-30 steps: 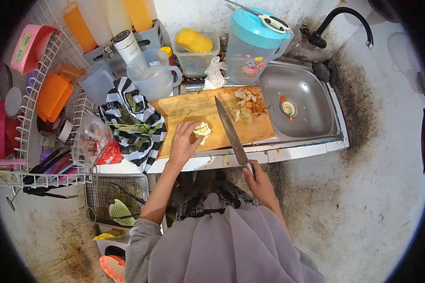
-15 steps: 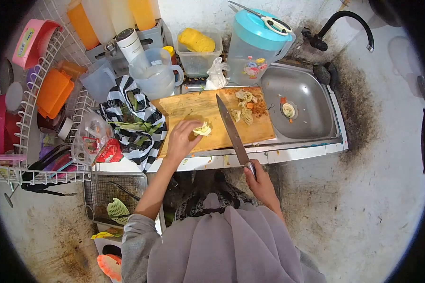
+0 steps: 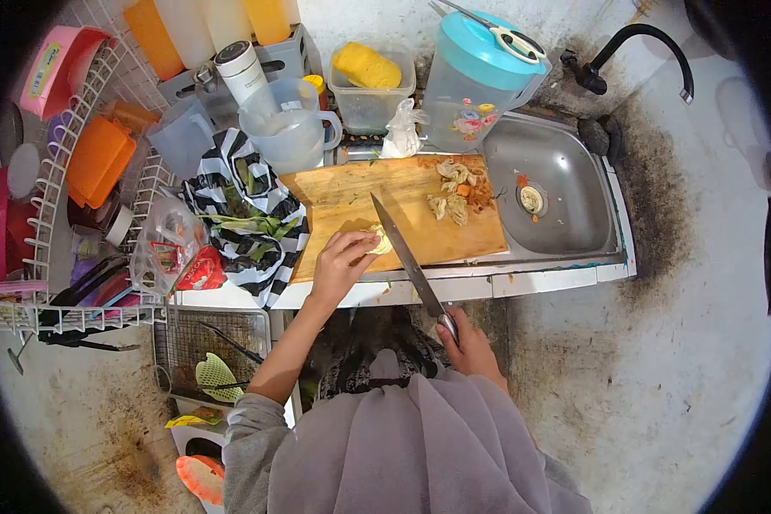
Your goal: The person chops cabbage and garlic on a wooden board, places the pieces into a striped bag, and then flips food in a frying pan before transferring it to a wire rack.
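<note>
My left hand point(image 3: 341, 267) is closed on a small pale yellow piece of leafy vegetable point(image 3: 381, 241), perhaps cabbage, low over the wooden cutting board point(image 3: 325, 190). In my right hand point(image 3: 473, 347) is the handle of a large kitchen knife point(image 3: 413, 267). Its blade slants up and left across the board, beside the piece and close to my left fingertips. Wilted vegetable scraps point(image 3: 451, 206) and orange bits lie at the board's right end.
A steel sink point(image 3: 565, 184) with food bits at its drain adjoins the board on the right. To the left, a black-and-white striped bag point(image 3: 283, 244) holds green leaves. Behind stand a clear measuring jug point(image 3: 287, 141) and a blue-lidded pitcher point(image 3: 454, 94) with scissors on top.
The knife has come left and toward me, its blade now right beside the vegetable piece. My left hand has lowered slightly toward the board's near edge. The view has shifted a little.
</note>
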`<act>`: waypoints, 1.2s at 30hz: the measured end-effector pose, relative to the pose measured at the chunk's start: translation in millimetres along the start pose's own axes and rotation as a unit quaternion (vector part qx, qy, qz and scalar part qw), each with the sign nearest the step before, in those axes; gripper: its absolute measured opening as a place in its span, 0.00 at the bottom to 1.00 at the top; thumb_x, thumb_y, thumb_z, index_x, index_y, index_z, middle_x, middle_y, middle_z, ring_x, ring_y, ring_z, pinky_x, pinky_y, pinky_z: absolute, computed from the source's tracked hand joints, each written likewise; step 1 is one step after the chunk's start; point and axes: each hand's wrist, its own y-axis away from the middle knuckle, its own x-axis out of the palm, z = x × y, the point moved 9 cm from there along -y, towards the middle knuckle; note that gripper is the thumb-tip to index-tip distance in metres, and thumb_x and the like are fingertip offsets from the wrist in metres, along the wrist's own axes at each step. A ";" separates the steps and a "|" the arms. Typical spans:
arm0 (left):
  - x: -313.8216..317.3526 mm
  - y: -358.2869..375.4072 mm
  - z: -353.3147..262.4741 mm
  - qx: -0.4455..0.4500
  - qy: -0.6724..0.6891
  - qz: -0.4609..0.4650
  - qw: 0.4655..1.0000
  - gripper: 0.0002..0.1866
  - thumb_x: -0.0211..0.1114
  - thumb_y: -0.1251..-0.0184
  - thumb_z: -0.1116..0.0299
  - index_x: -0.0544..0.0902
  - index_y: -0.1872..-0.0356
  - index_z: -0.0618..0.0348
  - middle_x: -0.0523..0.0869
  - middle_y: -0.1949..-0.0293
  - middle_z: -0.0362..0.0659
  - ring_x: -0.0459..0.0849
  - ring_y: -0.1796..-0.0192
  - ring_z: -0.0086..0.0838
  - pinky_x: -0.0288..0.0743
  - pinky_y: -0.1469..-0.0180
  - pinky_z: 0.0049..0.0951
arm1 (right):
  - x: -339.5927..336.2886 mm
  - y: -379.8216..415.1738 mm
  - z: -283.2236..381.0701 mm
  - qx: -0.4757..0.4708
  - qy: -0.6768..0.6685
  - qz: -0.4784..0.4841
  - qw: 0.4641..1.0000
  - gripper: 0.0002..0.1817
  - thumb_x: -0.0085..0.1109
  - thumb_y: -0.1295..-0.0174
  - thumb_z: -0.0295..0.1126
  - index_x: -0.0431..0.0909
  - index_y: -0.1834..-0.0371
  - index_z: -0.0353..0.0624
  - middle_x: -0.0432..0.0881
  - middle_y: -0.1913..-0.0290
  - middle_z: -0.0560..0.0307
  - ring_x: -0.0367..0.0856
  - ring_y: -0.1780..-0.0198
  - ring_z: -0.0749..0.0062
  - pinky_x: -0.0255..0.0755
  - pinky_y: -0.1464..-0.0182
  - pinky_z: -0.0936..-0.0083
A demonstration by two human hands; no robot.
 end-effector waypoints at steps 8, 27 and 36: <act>1.3 -1.9 -1.3 -0.010 -0.014 0.020 1.000 0.14 0.71 0.54 0.78 0.85 0.63 0.60 0.84 0.59 0.41 0.80 0.60 0.33 0.75 0.58 0.29 | 9.3 -1.0 -2.4 -0.005 0.107 -0.016 0.994 0.18 0.48 0.34 0.44 0.63 0.45 0.51 0.79 0.76 0.39 0.79 0.71 0.38 0.71 0.70 0.48; 4.6 -6.9 9.4 -0.024 0.024 0.043 0.998 0.08 0.69 0.50 0.74 0.86 0.66 0.58 0.86 0.65 0.40 0.80 0.64 0.32 0.76 0.59 0.28 | -4.6 -66.3 36.6 -0.109 0.238 0.055 0.964 0.15 0.49 0.34 0.40 0.64 0.50 0.44 0.78 0.81 0.44 0.79 0.76 0.45 0.73 0.76 0.52; 3.5 -3.6 8.0 -0.011 0.017 0.042 0.999 0.07 0.67 0.50 0.77 0.86 0.68 0.59 0.85 0.65 0.41 0.81 0.63 0.34 0.76 0.59 0.30 | 17.5 -82.8 39.6 -0.133 0.306 0.027 0.942 0.15 0.50 0.35 0.40 0.66 0.51 0.45 0.77 0.83 0.48 0.80 0.79 0.51 0.73 0.78 0.59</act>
